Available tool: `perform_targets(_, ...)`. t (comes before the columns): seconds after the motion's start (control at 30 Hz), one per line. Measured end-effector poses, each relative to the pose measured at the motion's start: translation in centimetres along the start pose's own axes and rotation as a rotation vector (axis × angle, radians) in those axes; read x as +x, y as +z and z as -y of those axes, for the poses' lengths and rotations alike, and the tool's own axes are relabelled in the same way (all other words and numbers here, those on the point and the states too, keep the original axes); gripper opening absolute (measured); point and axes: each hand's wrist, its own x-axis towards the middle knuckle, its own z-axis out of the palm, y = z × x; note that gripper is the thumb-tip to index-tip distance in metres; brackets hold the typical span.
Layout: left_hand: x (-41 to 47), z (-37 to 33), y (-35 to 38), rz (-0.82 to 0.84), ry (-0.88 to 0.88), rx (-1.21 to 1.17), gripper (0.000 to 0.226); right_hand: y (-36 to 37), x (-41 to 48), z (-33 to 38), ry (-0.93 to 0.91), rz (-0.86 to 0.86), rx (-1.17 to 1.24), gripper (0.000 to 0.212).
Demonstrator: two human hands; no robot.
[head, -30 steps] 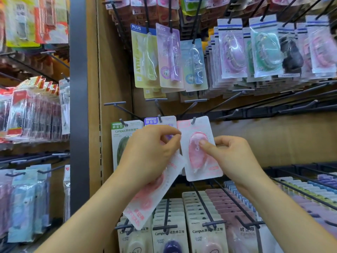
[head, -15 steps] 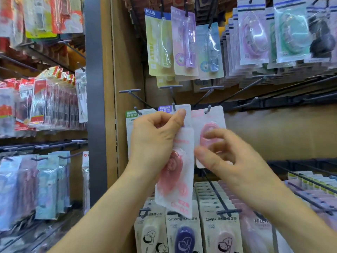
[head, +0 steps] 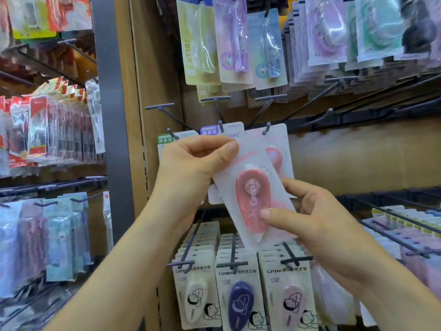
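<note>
At the middle of the wooden peg wall, a pink correction-tape roller sealed on a white blister card (head: 253, 201) is held clear of the hooks. It is tilted, its top toward 11 o'clock and the roller's tip toward 5 o'clock. The left hand (head: 193, 163) has its grip closed on the card's top corner, thumb across the front and curled fingers behind. The right hand (head: 317, 225), at 4 o'clock of the card, grips the lower part, thumb on the blister and fingers wrapped behind. Just behind, at 1 o'clock, a matching pink card (head: 274, 154) hangs on a dark metal peg (head: 266, 129). At 6 o'clock hang cream cards, one with a purple roller (head: 241, 304).

Hanging the held card on that peg looks like the step. The hang hole is hidden, probably under the left thumb, so that grip should shift aside first. Then square the card upright, lift the hole over the peg's upturned tip and push back. The right hand should steady the bottom by its edges rather than squeeze the blister.
</note>
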Motion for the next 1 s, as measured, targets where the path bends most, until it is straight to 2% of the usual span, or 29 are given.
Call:
perform_targets(0.13,-0.7,0.9,1.4,0.065,0.089,0.144,0.014,0.3,-0.2,0.4,-0.067,-0.021,0.032,0.042)
perform_targets(0.23,-0.9,1.6,1.7,0.124,0.1,0.223,0.022,0.2,-0.3,0.2,-0.137,-0.102,-0.027,0.064)
perform_targets(0.33,-0.7,2.5,1.5,0.058,0.309,0.466,0.023,-0.6,0.0,0.7,-0.23,-0.234,-0.097,0.07)
perform_targets(0.4,-0.5,2.5,1.5,0.028,0.416,0.607,0.032,-1.3,0.7,1.4,-0.26,-0.262,-0.113,0.07)
perform_targets(0.53,0.0,2.2,2.1,0.049,0.354,0.579,0.05,-2.2,3.0,2.6,-0.255,-0.294,-0.172,0.078)
perform_targets(0.67,1.1,2.1,2.6,0.073,0.298,0.596,0.052,-2.3,4.6,2.9,-0.233,-0.296,-0.126,0.08)
perform_targets(0.87,2.0,2.6,2.8,0.114,0.26,0.671,0.052,-2.5,5.3,2.1,-0.199,-0.306,-0.112,0.057)
perform_targets(1.0,1.9,2.2,3.0,0.107,0.216,0.753,0.05,-2.9,5.4,1.6,-0.188,-0.367,-0.203,0.05)
